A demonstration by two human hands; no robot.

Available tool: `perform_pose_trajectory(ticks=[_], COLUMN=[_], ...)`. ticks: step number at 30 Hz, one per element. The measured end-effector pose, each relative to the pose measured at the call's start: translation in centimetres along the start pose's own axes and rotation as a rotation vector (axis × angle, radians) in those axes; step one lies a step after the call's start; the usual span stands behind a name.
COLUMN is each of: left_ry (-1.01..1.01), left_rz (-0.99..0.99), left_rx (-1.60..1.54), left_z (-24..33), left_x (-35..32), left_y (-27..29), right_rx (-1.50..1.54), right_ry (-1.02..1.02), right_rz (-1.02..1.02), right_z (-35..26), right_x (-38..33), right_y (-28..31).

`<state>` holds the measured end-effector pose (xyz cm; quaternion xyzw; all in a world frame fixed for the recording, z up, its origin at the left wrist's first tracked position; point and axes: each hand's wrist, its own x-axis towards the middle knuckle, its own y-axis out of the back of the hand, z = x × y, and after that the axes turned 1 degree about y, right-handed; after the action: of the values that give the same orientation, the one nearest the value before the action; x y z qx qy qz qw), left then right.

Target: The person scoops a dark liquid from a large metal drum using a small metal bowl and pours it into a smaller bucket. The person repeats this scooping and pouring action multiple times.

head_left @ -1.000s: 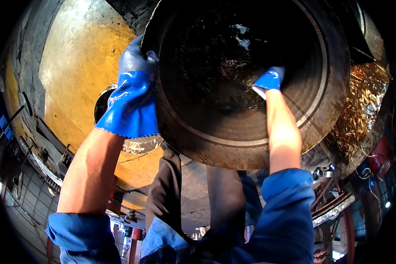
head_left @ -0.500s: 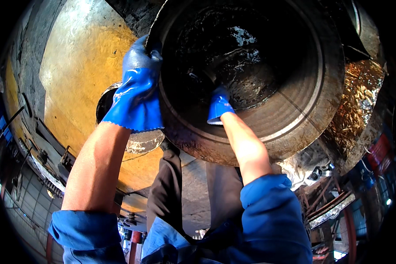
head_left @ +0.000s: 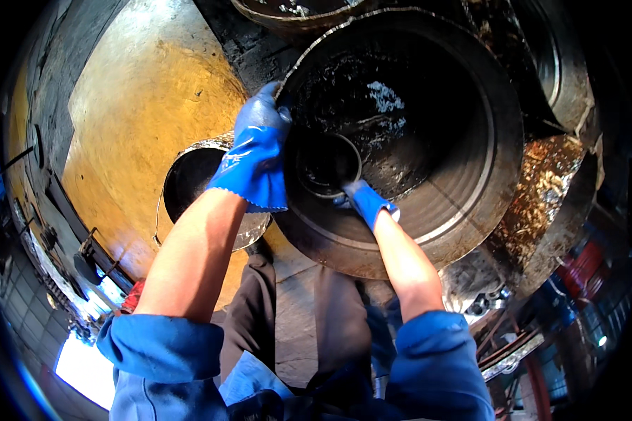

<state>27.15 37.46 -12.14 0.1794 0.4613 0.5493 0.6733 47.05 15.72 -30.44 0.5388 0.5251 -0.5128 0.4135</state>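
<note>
Left hand (head_left: 262,116) curled, right hand (head_left: 361,197) curled lower, forearms (head_left: 193,256) slanting inward

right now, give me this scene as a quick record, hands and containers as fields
left hand: blue-gloved, gripping the drum's rim
right hand: blue-gloved, holding the pot's near edge
drum: wide, round, dark wet patches inside
pot: small, round, inside the drum; contents too dark to tell
bucket: left of the drum

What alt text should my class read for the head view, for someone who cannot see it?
A person's blue-gloved left hand grips the rim of a large dark drum, while the gloved right hand holds a small round container inside it. A bucket sits left of the drum.
</note>
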Motion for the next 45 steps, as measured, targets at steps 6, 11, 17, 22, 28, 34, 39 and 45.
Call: perform_pose_trajectory(ticks=[6, 11, 17, 22, 28, 34, 39, 45], left_ry=[0.034, 0.003, -0.016, 0.013, 0.001, -0.003, -0.007, -0.029], left_rz=[-0.037, -0.060, -0.011, -0.042, -0.035, -0.020, -0.061, -0.007], left_rx=[-0.059, -0.063, -0.051, -0.082, -0.094, -0.074, -0.074, -0.069], left_z=[-0.5, 0.0, -0.4, -0.4, 0.0, -1.0, -0.4, -2.5], left_x=[-0.4, -0.4, -0.7, -0.8, -0.3, -0.7, -0.7, -1.0], left_y=[1.3, 0.8, 1.5, 1.7, 0.5, 0.5, 1.4, 1.2], right_rx=[0.069, -0.026, -0.007, -0.125, -0.460, -1.014, -0.700, -0.344], right_ry=[0.085, 0.145, 0.469, 0.840, 1.147, 0.941, 1.132, 0.827], right_rz=[-0.159, 0.067, 0.114, 0.134, 0.497, 1.075, 1.059, 0.825], right_z=[-7.0, -17.0, -28.3, -35.7, -42.6, -43.3, -43.4, -36.8], right_x=[-14.0, -24.5, -29.2, -26.2, -19.4, -18.6, -17.5, -19.9], right_y=[1.4, 2.7, 1.8, -0.7, -2.7, -8.2, -7.2, -1.7])
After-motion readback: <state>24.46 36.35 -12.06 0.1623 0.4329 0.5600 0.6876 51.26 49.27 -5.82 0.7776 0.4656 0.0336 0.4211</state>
